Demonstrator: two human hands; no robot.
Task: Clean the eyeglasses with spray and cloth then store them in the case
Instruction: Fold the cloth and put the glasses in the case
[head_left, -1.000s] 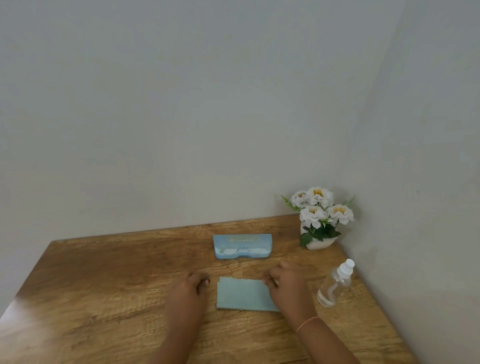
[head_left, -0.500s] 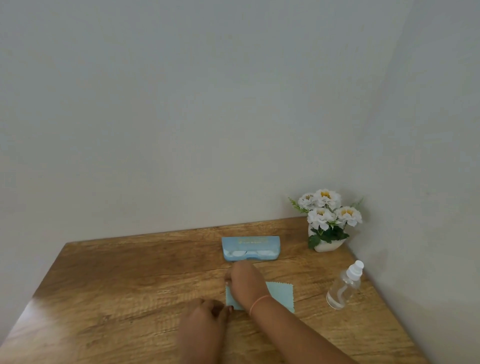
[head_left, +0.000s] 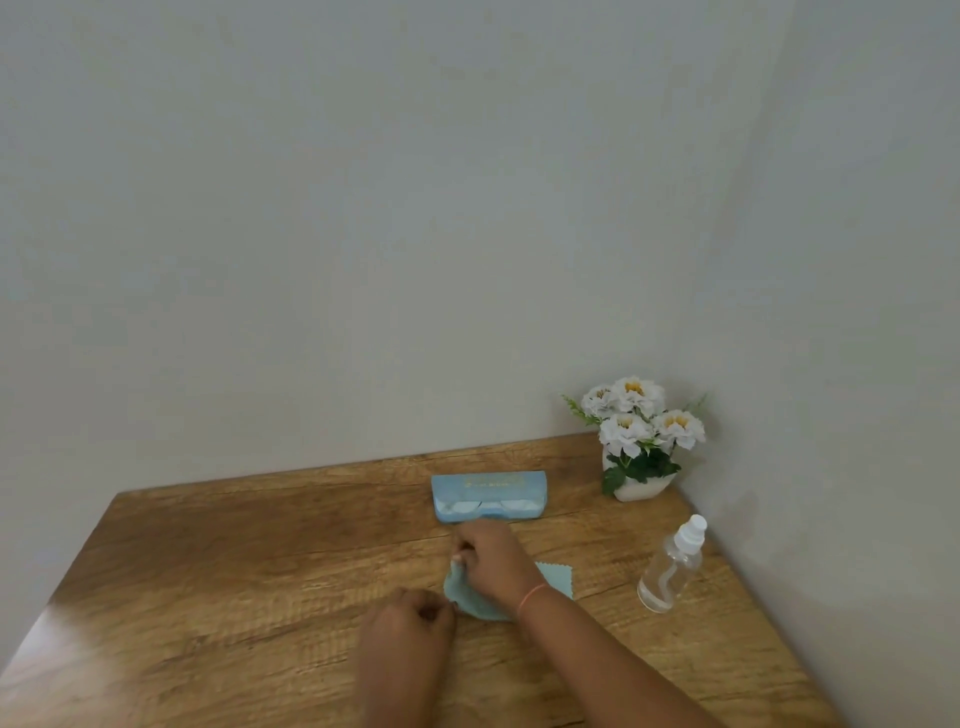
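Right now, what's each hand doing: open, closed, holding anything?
Left hand: fingers curled beside the cloth; grip cannot be told.
Right hand: pinches the cloth's left edge.

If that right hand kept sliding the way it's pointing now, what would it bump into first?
Probably the blue glasses case. The right hand, pinching the cloth, points away and leftward; the case's near left corner lies roughly on that line, though the hand might slip just past it.
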